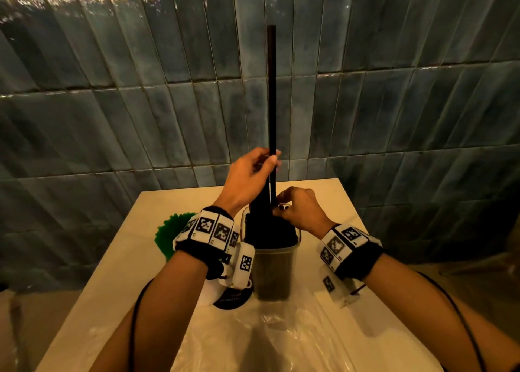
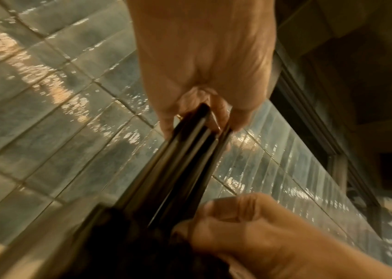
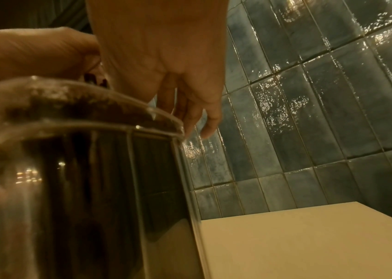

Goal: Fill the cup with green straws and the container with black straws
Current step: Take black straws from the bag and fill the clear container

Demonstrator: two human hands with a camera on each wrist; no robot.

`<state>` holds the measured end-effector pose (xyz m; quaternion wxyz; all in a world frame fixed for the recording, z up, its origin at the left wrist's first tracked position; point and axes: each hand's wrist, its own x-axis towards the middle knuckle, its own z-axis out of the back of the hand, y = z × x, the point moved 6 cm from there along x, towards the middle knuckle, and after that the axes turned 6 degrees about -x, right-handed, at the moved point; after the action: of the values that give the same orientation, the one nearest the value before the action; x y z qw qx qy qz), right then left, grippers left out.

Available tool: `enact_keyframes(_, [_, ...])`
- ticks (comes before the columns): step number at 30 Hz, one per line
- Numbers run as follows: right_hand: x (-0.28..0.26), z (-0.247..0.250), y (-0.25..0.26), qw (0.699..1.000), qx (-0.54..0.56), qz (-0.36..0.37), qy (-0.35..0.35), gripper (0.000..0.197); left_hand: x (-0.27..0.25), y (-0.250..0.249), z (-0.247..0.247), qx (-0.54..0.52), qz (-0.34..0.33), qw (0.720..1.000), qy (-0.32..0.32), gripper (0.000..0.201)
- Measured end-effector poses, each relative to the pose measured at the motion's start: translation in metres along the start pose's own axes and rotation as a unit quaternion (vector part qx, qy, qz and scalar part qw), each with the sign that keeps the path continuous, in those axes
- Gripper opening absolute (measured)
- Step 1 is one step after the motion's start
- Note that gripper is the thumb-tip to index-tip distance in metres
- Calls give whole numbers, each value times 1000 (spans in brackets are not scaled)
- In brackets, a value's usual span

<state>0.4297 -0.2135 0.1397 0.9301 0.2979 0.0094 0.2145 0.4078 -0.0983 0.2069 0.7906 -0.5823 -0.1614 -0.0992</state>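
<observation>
Left hand (image 1: 247, 174) raised above the container, fingers and thumb pinched round a thin, matte black straw (image 1: 271, 90) that stands upright, well above the rest of the bundle; left wrist view shows several dark straws running through that grip, count unclear from blur. Far left on the table (image 1: 118, 259): green straws (image 1: 168, 235), a dense fan of tips, the cup under them hidden behind the left wristband. Centre: clear, ribbed plastic container (image 1: 277, 270), rim glossy, packed with black straws (image 1: 267, 228) that stick up out of it. Right hand (image 1: 301, 208) just beside the bundle top, fingers curled at the straws; whether it pinches one or only steadies them I can't tell. Front of table: crinkled clear plastic sheet (image 1: 295, 329), cut off by the frame edge. A dark round disc (image 1: 233, 298) with print too small to read sits left of the container base. Behind: glazed blue-grey tile wall (image 1: 394, 104)
</observation>
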Motion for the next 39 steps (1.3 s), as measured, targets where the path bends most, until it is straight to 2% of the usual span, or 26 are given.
enact_keyframes(4, [-2,0,-1,1000,20,-1,-5,31,16,-37,1,-41,-51,998,-19,22])
enact_keyframes(7, [-2,1,0,1000,14,5,-7,32,25,-47,-5,-41,-40,998,9,28])
enact_keyframes(10, [-2,1,1,1000,20,12,-1,32,28,-48,-1,-84,-34,996,2,34])
enact_keyframes(13, [-2,1,2,1000,22,13,5,32,31,-58,8,-102,-54,993,-35,31])
enact_keyframes(17, [0,-3,0,1000,-2,-6,23,32,29,-90,22,-117,-116,982,-92,25])
enact_keyframes(23, [3,0,-2,998,-44,-18,40,32,24,-136,55,-202,-232,934,-183,19])
enact_keyframes(25, [3,3,-3,999,-32,-9,30,35,21,-131,55,-180,-225,940,-184,17])
enact_keyframes(28, [1,15,-1,998,63,-5,-6,51,11,-105,48,-154,-180,954,-182,14])
enact_keyframes(30, [1,27,8,988,151,12,-43,62,6,-83,43,-151,-151,958,-189,13])
enact_keyframes(33, [2,49,22,964,234,63,-110,65,-3,-58,34,-133,-130,963,-197,12])
enact_keyframes(35, [4,59,26,959,227,98,-136,73,-9,-48,26,-93,-126,968,-194,8])
enact_keyframes(37, [3,61,30,962,197,131,-133,83,-14,-41,19,-59,-128,971,-191,5])
enact_keyframes(39, [1,54,30,972,156,147,-99,74,-19,-40,20,-78,-136,966,-207,6])
